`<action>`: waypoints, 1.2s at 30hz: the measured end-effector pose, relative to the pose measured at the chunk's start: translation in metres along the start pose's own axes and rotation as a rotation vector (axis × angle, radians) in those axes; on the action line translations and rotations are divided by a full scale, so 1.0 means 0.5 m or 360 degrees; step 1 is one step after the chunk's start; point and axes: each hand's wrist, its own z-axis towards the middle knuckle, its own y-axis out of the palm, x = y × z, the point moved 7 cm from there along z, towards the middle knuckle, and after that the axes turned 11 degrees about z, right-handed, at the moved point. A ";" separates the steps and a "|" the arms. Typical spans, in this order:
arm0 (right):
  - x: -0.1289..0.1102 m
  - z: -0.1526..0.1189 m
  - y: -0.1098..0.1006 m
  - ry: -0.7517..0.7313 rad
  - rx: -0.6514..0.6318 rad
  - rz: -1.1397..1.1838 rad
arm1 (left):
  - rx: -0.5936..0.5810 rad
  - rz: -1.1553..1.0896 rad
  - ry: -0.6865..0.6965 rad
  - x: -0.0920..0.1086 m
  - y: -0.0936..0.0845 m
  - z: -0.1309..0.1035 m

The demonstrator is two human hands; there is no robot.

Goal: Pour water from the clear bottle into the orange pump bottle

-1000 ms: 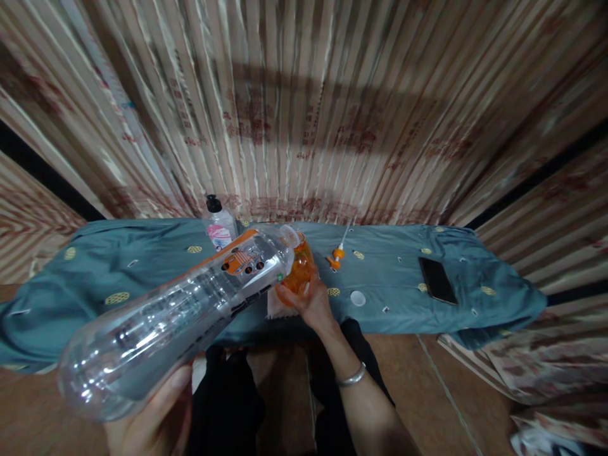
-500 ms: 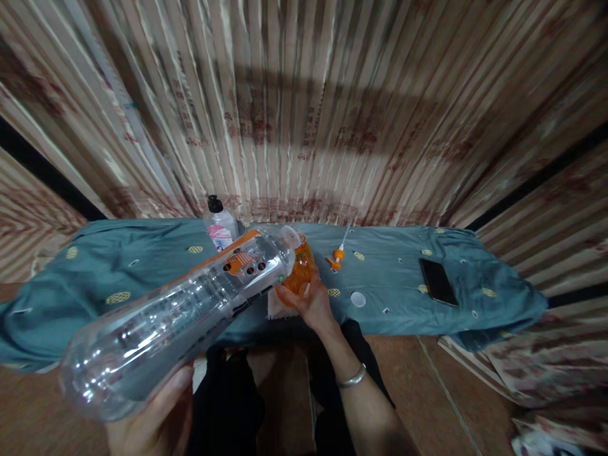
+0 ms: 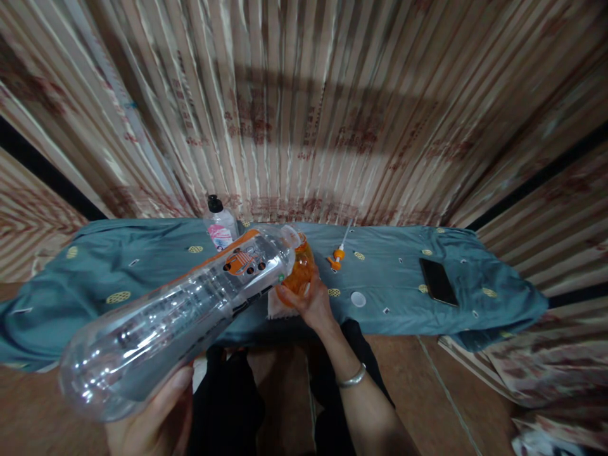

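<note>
1. Here's my left hand (image 3: pixel 156 408), its grip closed around the wide lower part of a large, clear plastic bottle (image 3: pixel 190 307) with orange and black print. The bottle slants across the view, base nearer me, neck raised over the worktop (image 3: pixel 156 259) with its patterned teal cover.

2. And my right hand (image 3: pixel 311 301), wearing a silver bracelet (image 3: pixel 352 378) at the wrist, grips a translucent orange bottle (image 3: pixel 300 272) over a pale fringed cloth (image 3: pixel 280 307). Whether its base touches the cloth, I can't tell.

3. Right at the meeting point, the clear neck overlaps the orange bottle's top. Contact and exact alignment are hard to read, and so is any flow.

4. Here's the danger: a small wrist turn at the far end of that long bottle could swing its neck off line, and any liquid coming out would wet my fingers or the cloth. Lean too hard, and the orange bottle could tip; squeeze the thin plastic, and it could buckle or surge.

5. Out to the sides, a clear bottle with a black cap (image 3: pixel 221 229) stands behind; an orange-and-white pump (image 3: pixel 337 256), a white round disc (image 3: pixel 358 299) and a dark phone (image 3: pixel 437 282) lie to the right.
</note>
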 end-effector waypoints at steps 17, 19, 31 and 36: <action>-0.002 0.001 -0.001 0.0001 0.0016 0.0003 | 0.0010 -0.0018 -0.0003 -0.010 -0.006 0.004; -0.003 0.001 -0.001 -0.0003 0.0021 -0.0005 | -0.0022 -0.0026 0.0054 -0.005 -0.003 0.005; 0.002 0.000 -0.002 -0.0002 0.0028 -0.0034 | -0.0017 0.0023 0.0027 -0.008 -0.004 0.002; -0.001 -0.001 -0.003 -0.0008 0.0023 -0.0029 | -0.0054 -0.0041 0.0027 -0.009 -0.001 0.005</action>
